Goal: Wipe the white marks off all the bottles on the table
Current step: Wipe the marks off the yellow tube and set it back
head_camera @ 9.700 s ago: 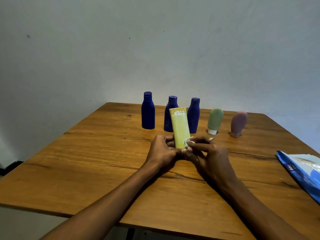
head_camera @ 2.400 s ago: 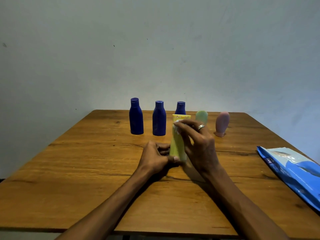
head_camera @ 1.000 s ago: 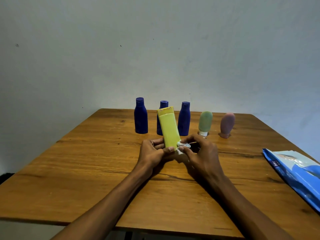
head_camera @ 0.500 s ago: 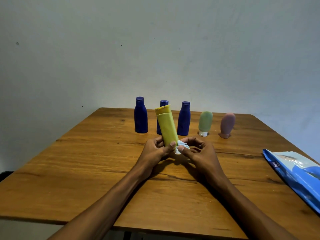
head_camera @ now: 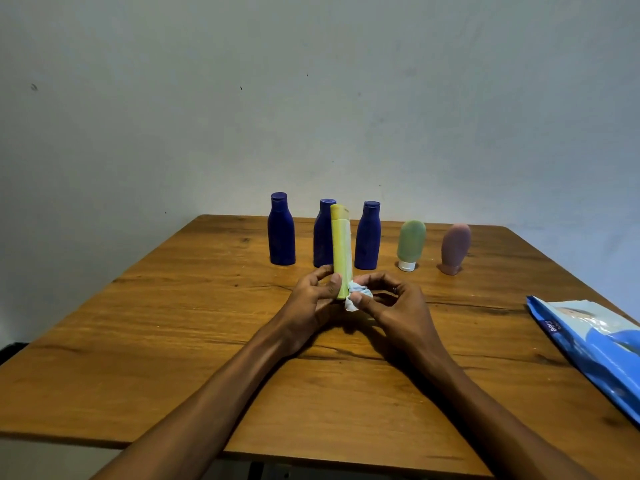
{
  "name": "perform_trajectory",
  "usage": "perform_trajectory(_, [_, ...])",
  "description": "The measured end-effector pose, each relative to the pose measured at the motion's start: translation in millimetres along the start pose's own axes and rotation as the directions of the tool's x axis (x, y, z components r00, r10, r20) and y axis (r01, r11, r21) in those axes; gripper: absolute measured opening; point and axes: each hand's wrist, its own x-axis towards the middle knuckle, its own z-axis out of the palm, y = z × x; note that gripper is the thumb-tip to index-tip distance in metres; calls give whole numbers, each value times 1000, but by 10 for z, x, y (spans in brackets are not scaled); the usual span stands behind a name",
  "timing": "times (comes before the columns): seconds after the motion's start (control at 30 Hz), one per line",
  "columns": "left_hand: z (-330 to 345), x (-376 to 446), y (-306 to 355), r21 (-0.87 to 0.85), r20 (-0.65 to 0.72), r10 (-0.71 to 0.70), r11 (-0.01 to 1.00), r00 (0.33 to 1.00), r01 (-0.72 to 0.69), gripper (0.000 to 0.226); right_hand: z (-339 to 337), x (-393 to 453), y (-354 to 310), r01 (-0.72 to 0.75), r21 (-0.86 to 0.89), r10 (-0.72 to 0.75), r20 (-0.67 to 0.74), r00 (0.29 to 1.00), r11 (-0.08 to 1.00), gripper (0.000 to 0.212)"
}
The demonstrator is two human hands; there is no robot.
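Above the table, the yellow bottle is pinched low by the left hand while the wipe is pinched by the right hand, so hard rubbing could tip it.

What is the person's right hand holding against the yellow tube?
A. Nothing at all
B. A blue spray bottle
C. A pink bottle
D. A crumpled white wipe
D. The right hand pinches a crumpled white wipe against the lower end of the yellow tube, which the left hand holds upright above the table.
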Motion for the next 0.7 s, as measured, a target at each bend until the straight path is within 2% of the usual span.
perform_trajectory(0.07, [15,-6,20,-96,48,-15,995,999,19,48,0,2,13,20,-25,-20,-31,999,999,21])
perform_trajectory(0.17, [10,13,14,-228,36,-47,972,998,54,42,-3,22,51,43,-59,-48,-84,995,997,17])
perform_trajectory(0.33, [-10,51,-14,-304,-3,-103,948,995,97,34,-8,19,72,126,-202,-151,-114,982,971,20])
perform_trajectory(0.4, [-25,61,-20,-322,-8,-118,940,993,109,34,-7,12,70,213,-315,-249,-79,965,925,25])
perform_trajectory(0.5, [-41,70,-37,-336,-16,-116,936,993,104,36,-1,-6,86,351,-475,-364,69,929,807,37])
perform_trajectory(0.6, [-18,69,-45,-267,-49,-89,961,995,73,33,8,-11,106,457,-567,-443,174,879,685,37])
perform_trajectory(0.63, [-5,76,-48,-254,-56,-81,965,995,64,33,13,-11,99,468,-567,-463,166,871,678,35])
perform_trajectory(0.7, [15,83,-44,-272,-73,-77,961,994,55,33,9,0,80,436,-525,-460,92,883,731,31])
